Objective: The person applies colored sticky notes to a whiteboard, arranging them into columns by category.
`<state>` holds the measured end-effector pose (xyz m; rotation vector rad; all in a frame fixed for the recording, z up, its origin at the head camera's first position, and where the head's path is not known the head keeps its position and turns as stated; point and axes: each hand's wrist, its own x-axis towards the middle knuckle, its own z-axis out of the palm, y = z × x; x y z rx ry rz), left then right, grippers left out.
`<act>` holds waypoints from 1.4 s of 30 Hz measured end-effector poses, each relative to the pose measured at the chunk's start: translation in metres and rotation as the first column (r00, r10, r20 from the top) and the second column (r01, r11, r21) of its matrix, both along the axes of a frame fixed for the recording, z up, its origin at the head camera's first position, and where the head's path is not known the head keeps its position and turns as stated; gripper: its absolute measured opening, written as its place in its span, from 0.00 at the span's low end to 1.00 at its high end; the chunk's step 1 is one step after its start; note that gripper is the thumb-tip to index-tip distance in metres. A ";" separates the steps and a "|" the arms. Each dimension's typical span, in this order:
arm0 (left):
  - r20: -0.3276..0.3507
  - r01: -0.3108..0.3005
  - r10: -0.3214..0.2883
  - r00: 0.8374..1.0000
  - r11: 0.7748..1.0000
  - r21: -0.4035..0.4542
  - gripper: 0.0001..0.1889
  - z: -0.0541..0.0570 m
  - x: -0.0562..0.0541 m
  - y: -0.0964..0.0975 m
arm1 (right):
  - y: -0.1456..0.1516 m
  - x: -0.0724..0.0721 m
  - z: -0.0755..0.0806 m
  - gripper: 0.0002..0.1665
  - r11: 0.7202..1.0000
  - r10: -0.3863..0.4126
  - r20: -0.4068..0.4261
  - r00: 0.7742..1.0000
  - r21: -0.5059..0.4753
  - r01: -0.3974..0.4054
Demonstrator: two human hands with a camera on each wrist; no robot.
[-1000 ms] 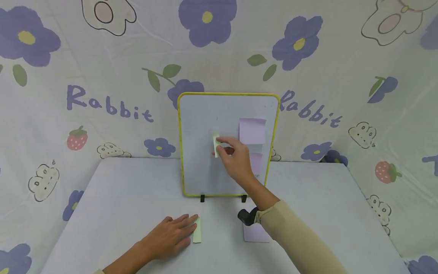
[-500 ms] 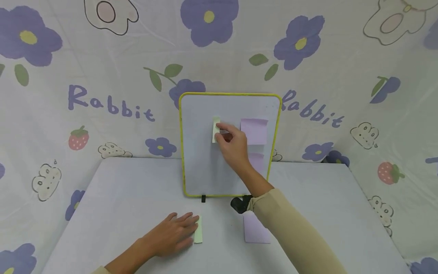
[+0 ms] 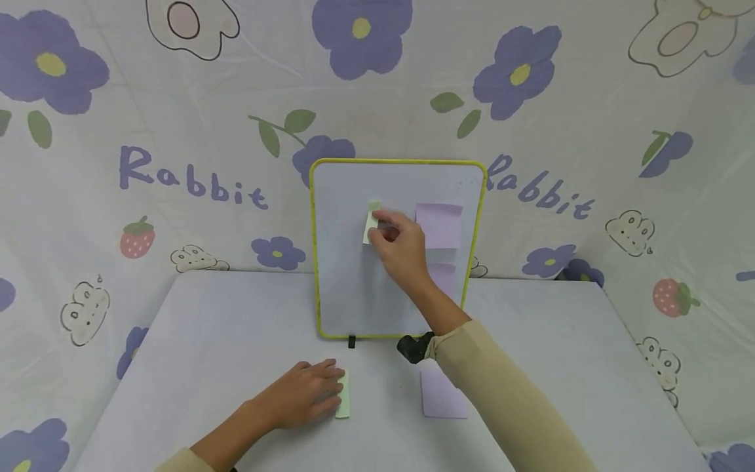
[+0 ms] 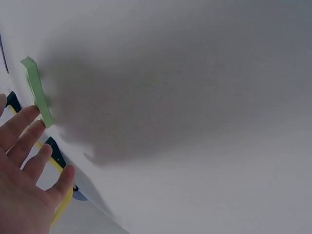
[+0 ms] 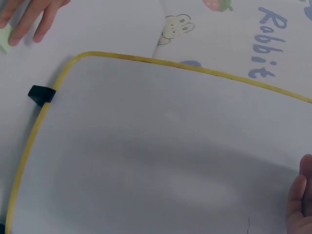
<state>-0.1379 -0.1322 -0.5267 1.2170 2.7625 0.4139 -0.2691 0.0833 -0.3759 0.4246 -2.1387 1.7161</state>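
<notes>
A pale green sticky note strip [image 3: 368, 233] is pinched between the thumb and index finger of my right hand [image 3: 404, 249]. Its upper end lies against the whiteboard [image 3: 342, 282], left of the purple notes, while the lower end tilts away. In the right wrist view only part of my right hand [image 5: 300, 200] shows at the right edge, and the strip is hidden. Down on the table, my left hand [image 3: 303, 395] has its fingertips at a green sticky note pad [image 3: 344, 401]. The left wrist view shows those fingers extended beside the pad [image 4: 39, 92].
The yellow-framed board stands upright on small black feet [image 3: 352, 341]. Two purple sticky notes are on its right side, the upper one [image 3: 439, 223] whole and the lower one [image 3: 442, 278] partly behind my arm. A purple pad [image 3: 439, 400] lies on the table [image 3: 236, 314].
My right hand has carried the green strip up the board and brought its top end against it; the lower end now leans left. My left hand has shifted slightly at the green pad.
</notes>
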 end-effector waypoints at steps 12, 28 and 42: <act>-0.180 -0.023 0.049 0.982 0.989 0.146 0.11 0.035 -0.028 0.017 | -0.001 0.000 0.004 0.19 0.995 -0.038 0.030 0.999 0.090 0.035; -0.661 -0.054 0.180 0.729 0.977 0.206 0.22 0.151 -0.118 0.046 | -0.002 0.000 0.005 0.19 0.990 -0.063 -0.041 0.997 0.121 0.068; -0.717 -0.132 0.127 0.686 0.990 0.049 0.25 0.155 -0.132 0.049 | 0.000 -0.002 0.003 0.21 0.985 -0.082 -0.037 0.996 0.150 0.087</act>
